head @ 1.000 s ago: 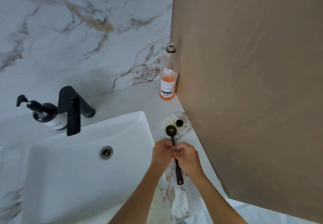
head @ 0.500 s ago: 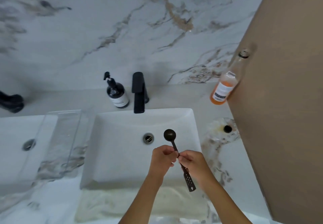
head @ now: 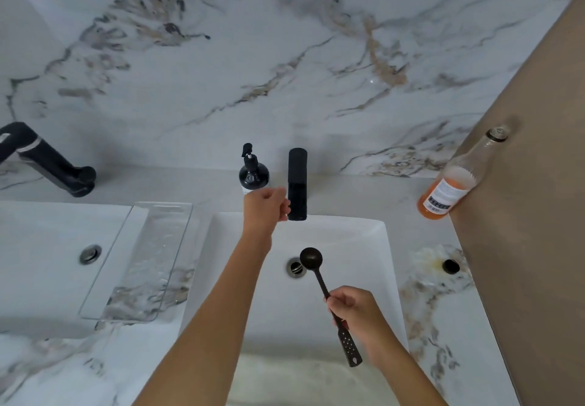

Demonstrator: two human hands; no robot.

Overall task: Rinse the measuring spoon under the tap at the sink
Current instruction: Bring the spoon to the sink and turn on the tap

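The left sink (head: 19,279) is cut off at the frame's edge, as is the black tap (head: 47,165) behind it at 9 o'clock; the soap bottle (head: 253,173) is partly hidden by the left hand (head: 266,208), and its label cannot be read. Whether water is running from the middle tap (head: 297,184) cannot be told. In view are two sinks, two taps, two drains, one soap bottle, one glass tray (head: 139,263), one bottle of orange liquid (head: 456,181) and one small black cap (head: 451,266) lying on a stained patch of the marble tabletop (head: 424,310) at 3 o'clock. The measuring spoon (head: 326,291) is one piece, black, held above the basin of the right sink (head: 364,231); its long axis runs from 5 o'clock to 11 o'clock, with the round bowl at the far end just beside the drain (head: 296,268) and the perforated flat end pointing back toward the person. The right hand (head: 357,314) grips the handle near its middle, its fingers (head: 340,299) curled round the shaft. The left hand reaches to 12 o'clock, its loosely curled fingers right against the left side of the middle tap, though whether they grip it or only touch it cannot be made out.
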